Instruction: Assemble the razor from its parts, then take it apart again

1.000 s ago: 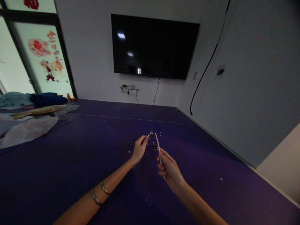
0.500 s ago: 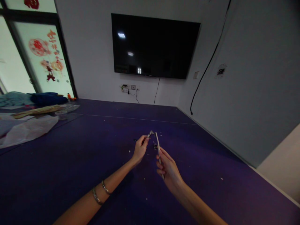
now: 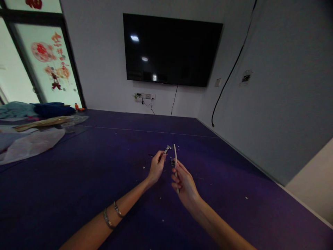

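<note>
Pinched in my left hand [image 3: 156,167] is a small silver tool [image 3: 168,149] with a wider head, its exact kind too small to make out. My right hand [image 3: 185,180] is wrapped round the pale handle of a toothbrush [image 3: 175,155], held nearly upright. The brush head is close to the silver tool's head, with its bristle side toward it; whether they touch is unclear. Just behind the right fingers, a small dark-and-silver part [image 3: 172,162] lies on the purple surface [image 3: 125,208]. A thin dark piece [image 3: 151,155] lies left of the left hand.
Small white scraps [image 3: 178,148] dot the surface. Plastic wrapping [image 3: 33,144] and folded cloths [image 3: 53,109] lie at the left, near a small orange bottle [image 3: 76,106]. A television [image 3: 171,52] hangs on the far wall, and a black cable [image 3: 229,76] dangles at the right.
The toothbrush and my right hand have shifted slightly up, and the brush stands a little more upright. My left hand has barely moved and keeps hold of the silver tool.
</note>
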### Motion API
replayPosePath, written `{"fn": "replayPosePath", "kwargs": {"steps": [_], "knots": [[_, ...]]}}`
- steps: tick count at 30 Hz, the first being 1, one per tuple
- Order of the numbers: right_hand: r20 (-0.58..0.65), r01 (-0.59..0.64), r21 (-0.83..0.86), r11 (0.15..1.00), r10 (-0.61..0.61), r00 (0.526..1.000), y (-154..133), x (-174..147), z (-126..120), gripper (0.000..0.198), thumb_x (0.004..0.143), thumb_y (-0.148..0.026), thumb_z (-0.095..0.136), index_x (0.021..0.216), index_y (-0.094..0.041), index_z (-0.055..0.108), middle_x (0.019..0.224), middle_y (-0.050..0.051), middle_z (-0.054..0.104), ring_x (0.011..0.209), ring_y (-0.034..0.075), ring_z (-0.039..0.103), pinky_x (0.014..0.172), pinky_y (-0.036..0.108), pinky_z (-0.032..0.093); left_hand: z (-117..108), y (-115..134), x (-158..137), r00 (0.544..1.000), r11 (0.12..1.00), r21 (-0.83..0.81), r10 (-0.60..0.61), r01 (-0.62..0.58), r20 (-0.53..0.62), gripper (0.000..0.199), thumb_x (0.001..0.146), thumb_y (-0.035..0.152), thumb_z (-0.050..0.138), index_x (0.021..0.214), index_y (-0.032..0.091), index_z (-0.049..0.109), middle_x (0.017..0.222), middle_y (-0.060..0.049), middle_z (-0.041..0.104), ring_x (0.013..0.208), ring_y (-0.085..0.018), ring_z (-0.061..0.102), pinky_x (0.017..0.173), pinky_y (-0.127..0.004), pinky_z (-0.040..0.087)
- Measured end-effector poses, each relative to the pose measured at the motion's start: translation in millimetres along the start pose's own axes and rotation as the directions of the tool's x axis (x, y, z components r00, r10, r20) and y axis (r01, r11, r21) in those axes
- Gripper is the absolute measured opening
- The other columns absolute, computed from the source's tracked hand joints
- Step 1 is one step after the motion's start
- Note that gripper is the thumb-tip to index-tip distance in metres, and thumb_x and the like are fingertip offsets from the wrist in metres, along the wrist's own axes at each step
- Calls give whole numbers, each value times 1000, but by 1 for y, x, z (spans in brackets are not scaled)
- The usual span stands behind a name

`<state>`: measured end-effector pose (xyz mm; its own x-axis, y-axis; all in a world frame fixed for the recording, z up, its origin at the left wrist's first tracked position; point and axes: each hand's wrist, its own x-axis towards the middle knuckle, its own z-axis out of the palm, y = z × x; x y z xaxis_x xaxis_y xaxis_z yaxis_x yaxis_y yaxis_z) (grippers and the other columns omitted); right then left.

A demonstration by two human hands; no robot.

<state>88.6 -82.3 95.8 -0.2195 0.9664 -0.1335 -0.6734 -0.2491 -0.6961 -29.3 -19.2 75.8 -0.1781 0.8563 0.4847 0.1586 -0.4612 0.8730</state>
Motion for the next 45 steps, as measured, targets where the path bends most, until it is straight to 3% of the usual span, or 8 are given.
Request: {"fn": "replayPosePath", "kwargs": {"steps": [6, 19, 45], "knots": [[-8, -51, 12, 999, 51, 999, 5, -8, 3, 37, 67, -27, 69, 101, -22, 56, 59, -7, 49, 37, 1, 29, 33, 12, 14, 0, 0, -1, 999, 1000, 9, -9, 9, -35, 20, 85, 34, 44, 81, 17, 53, 64, 4, 47, 54, -9, 42, 55, -21, 34], [22, -29, 62, 998, 28, 999, 7, -4, 5, 33, 69, -26, 68, 99, -23, 56, 58, -8, 47, 36, 0, 28, 33, 11, 13, 1, -6, -5, 1000, 1000, -7, 16, -16, -8, 24, 86, 40, 43, 86, 18, 54, 72, 1, 55, 62, -11, 50, 59, -22, 38], [9, 1, 79, 997, -1, 1000, 14, 0, 11, 30, 70, -27, 66, 97, -24, 56, 58, -8, 47, 37, 1, 27, 33, 13, 14, 1, -4, -5, 1000, 1000, 3, 4, -4, 12, 22, 85, 37, 44, 86, 17, 54, 68, 2, 51, 60, -11, 46, 58, -21, 37]]}}
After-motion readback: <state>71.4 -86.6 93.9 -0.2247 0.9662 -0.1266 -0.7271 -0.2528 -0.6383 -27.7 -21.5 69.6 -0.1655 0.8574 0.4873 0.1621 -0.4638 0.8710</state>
